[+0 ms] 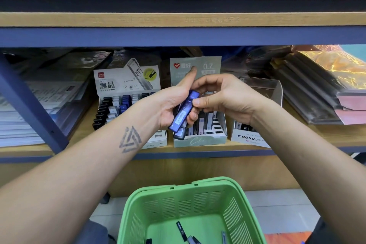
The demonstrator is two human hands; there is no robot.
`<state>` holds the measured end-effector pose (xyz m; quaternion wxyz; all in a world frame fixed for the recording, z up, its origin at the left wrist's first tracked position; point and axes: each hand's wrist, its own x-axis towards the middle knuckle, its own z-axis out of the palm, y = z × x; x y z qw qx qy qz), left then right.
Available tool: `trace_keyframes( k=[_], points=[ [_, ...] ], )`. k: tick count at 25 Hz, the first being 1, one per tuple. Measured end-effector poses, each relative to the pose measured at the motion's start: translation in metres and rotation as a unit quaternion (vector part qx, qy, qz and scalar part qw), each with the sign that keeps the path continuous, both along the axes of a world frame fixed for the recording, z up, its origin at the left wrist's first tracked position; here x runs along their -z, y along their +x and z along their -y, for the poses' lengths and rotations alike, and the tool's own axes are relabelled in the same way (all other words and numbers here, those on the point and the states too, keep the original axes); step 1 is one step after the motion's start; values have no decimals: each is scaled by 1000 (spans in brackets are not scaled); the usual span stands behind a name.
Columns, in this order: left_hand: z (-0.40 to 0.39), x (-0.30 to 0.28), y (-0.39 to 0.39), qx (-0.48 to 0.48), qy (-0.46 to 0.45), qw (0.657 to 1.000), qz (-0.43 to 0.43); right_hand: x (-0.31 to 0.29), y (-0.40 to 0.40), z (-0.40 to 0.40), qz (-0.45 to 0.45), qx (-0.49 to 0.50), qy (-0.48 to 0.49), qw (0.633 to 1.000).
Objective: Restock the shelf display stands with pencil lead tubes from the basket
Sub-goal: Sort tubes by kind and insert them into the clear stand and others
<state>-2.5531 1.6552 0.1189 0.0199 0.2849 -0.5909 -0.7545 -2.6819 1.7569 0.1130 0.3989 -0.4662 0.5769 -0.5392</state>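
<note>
We see both hands raised in front of the wooden shelf point(83, 125), meeting just before the pale green cardboard display stand marked 0.7 point(200, 140). The left hand point(174, 105) is curled around a small bundle of translucent blue plastic pencil lead tubes point(183, 115), its thumb pointing up across the stand's header card and its fingers wrapped under the bundle. The right hand point(223, 95) pinches the upper end of the topmost tube between thumb and forefinger, the other fingers bent loosely above it. The bundle sits tilted, lower end toward us, in front of the green stand's slotted rows, which already hold several upright tubes. Just to the left stands a white cardboard display stand printed with HB 0.5 point(126, 83), filled with black, white and blue tubes; to the right is a white Mono-branded box point(249, 138), partly hidden behind the right wrist. Below the hands, a light green perforated plastic basket point(178, 202) rests low in view, with a few more dark and blue tubes point(181, 228) lying loose on its floor (we cannot count them exactly, as the frame cuts them off).
</note>
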Motion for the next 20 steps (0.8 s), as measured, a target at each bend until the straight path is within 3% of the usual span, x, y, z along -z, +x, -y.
trace_keyframes(
  k=[4,9,13,15,20],
  points=[
    [7,1,7,28,-40,998,30,-4,-4,0,61,12,4,998],
    [30,-11,39,-33,-36,999,-7,-11,1,10,78,100,-34,991],
    [53,-15,73,-99,-12,995,-15,-5,29,26,-66,75,-81,992],
    [60,-14,87,-108,-7,994,1,-4,45,33,-97,73,-101,988],
    [79,-4,105,-166,-90,978,83,-12,60,44,-194,63,-70,976]
  ],
)
